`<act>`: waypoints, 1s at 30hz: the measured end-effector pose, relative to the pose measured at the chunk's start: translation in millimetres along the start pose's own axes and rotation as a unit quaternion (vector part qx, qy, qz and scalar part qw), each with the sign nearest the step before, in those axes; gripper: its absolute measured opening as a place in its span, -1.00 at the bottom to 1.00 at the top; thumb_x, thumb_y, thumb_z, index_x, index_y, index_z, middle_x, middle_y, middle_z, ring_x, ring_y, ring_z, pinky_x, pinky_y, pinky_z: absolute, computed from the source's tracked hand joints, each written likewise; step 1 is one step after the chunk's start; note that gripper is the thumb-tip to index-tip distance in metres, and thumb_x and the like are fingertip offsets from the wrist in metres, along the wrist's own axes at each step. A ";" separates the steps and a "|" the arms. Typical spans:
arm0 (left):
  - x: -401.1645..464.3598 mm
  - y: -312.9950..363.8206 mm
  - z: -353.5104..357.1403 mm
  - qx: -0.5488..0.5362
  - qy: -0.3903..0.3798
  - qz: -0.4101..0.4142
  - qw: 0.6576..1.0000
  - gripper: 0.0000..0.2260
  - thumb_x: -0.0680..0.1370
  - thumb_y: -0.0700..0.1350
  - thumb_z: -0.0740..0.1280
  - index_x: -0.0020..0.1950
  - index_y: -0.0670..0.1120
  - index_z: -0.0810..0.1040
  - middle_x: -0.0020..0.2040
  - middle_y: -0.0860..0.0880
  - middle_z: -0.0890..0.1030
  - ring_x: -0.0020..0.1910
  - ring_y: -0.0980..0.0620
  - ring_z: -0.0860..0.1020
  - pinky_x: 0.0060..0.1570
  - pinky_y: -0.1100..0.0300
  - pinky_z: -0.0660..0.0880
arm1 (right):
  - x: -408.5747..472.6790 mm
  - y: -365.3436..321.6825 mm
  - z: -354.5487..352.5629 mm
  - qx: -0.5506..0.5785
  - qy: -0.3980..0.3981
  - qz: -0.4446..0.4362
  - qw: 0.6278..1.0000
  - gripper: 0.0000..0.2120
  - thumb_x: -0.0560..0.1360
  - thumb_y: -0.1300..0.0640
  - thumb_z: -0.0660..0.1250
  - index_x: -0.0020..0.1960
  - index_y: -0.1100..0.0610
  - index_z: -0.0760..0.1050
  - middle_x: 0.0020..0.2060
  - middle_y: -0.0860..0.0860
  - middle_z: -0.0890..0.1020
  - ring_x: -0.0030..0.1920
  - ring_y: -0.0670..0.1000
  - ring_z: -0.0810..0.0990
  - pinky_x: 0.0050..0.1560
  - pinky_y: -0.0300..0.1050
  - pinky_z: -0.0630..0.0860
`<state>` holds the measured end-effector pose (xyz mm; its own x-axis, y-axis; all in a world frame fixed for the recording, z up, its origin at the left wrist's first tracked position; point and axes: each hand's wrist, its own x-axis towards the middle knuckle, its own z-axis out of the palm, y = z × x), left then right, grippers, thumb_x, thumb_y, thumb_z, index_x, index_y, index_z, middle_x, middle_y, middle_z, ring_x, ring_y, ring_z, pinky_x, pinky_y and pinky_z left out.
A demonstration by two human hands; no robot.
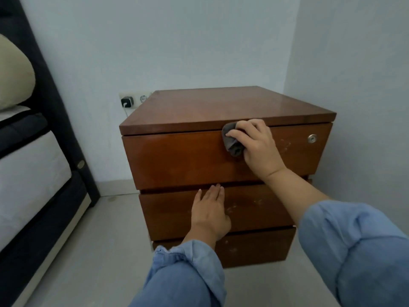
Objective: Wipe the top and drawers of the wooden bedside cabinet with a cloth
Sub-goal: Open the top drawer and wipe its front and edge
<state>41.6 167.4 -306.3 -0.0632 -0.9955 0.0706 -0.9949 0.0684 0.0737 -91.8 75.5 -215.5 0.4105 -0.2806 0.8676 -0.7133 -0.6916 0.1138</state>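
Note:
The wooden bedside cabinet (199, 107) stands in the room's corner, with three drawer fronts facing me. My right hand (259, 147) presses a bunched grey cloth (231, 140) against the upper part of the top drawer (177, 158), just under the cabinet top's front edge. My left hand (209, 211) lies flat, fingers together, on the middle drawer (261, 209), fingertips at its upper edge. The bottom drawer (254, 247) shows pale smudges. A round metal lock (311, 138) sits at the top drawer's right end.
A bed with a dark frame (55, 107) and a pale pillow (13, 76) stands at the left. A wall socket with a plugged charger (126, 101) is behind the cabinet's left corner. Pale floor tiles (88, 251) lie in front; walls close in behind and at the right.

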 end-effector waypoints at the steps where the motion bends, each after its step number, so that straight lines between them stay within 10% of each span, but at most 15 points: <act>1: 2.3 2.4 2.1 -0.007 0.005 -0.007 1.000 -0.30 0.54 0.02 0.18 0.60 -0.08 -0.06 0.60 -0.01 -0.02 0.57 0.06 -0.06 0.53 0.03 -0.14 | -6.0 1.0 5.2 0.003 0.005 0.001 1.000 -0.74 0.47 0.31 0.17 0.06 0.19 0.57 0.05 0.13 0.60 0.08 0.11 0.36 0.05 0.06 0.42; 12: 4.3 14.3 -2.3 -0.002 -0.007 -0.027 1.000 -0.29 0.53 0.07 0.16 0.60 -0.09 -0.06 0.60 -0.02 0.00 0.57 0.05 -0.06 0.53 0.02 -0.13 | -114.5 11.4 19.0 0.063 -0.170 0.077 0.980 -0.57 0.12 0.55 0.42 -0.13 0.16 0.64 -0.09 0.09 0.66 -0.06 0.14 0.58 -0.17 0.08 0.62; 19: 24.1 53.3 -6.3 0.004 0.002 0.045 0.999 -0.32 0.56 0.03 0.17 0.60 -0.10 -0.05 0.60 -0.02 0.01 0.57 0.05 -0.03 0.53 0.06 -0.13 | -28.1 38.3 -38.8 0.025 0.010 0.066 0.997 -0.76 0.46 0.28 0.16 0.02 0.21 0.56 0.01 0.12 0.58 0.08 0.13 0.46 0.04 0.02 0.48; 25: 40.8 69.6 5.9 -0.014 0.008 0.037 0.999 -0.32 0.52 0.04 0.17 0.59 -0.09 0.01 0.59 -0.01 0.06 0.56 0.06 0.01 0.53 0.09 -0.08 | -31.3 57.8 -13.7 0.039 0.088 0.114 0.989 -0.69 0.37 0.38 0.17 -0.07 0.23 0.65 -0.07 0.13 0.63 0.03 0.12 0.51 0.08 -0.08 0.49; 30: 38.1 70.4 11.3 -0.016 0.005 0.025 1.000 -0.28 0.49 0.07 0.20 0.60 -0.07 0.01 0.60 0.01 0.05 0.57 0.07 -0.01 0.53 0.08 -0.10 | -93.5 52.4 6.1 0.054 0.011 0.161 0.985 -0.67 0.29 0.46 0.22 -0.09 0.20 0.66 -0.14 0.09 0.63 0.03 0.02 0.46 0.03 -0.12 0.53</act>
<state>-31.8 133.6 -309.6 -0.1116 -0.9900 0.0858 -0.9876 0.1200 0.1009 -164.1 61.4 -293.5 0.1597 -0.4832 0.8608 -0.7395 -0.6362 -0.2199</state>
